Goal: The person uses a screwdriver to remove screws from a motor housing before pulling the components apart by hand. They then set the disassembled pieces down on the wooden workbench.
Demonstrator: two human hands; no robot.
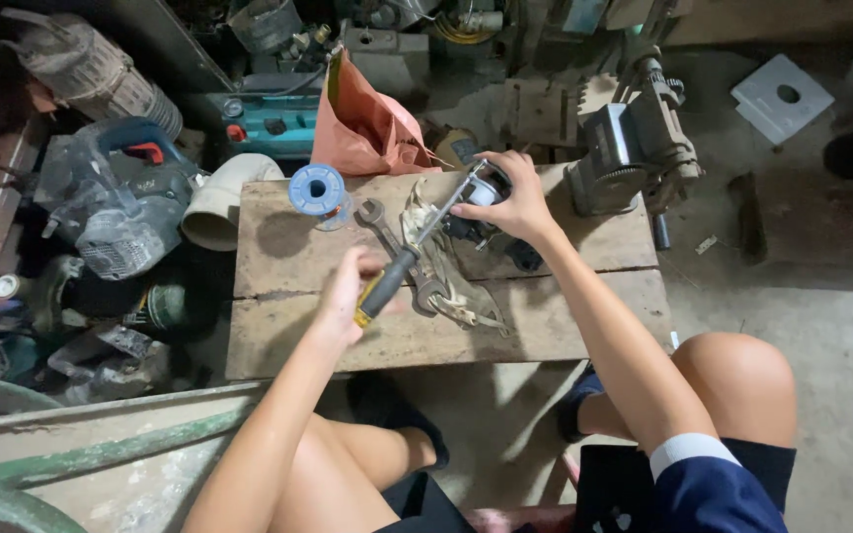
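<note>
My left hand [346, 294] grips the yellow-and-black handle of a long screwdriver [417, 247], whose shaft runs up and right to a small dark motor part [486, 212]. My right hand [510, 197] holds that part down on the low wooden bench [565, 326]. Under the shaft lie a dirty cloth [451, 286] and a steel wrench [379, 222].
A blue spool of wire [316, 190] stands at the bench's back left, an orange bag [367, 123] behind it. A bench vise [634, 143] sits at the back right. Power tools, a white pipe elbow [221, 197] and scrap crowd the left. My knees are below the bench.
</note>
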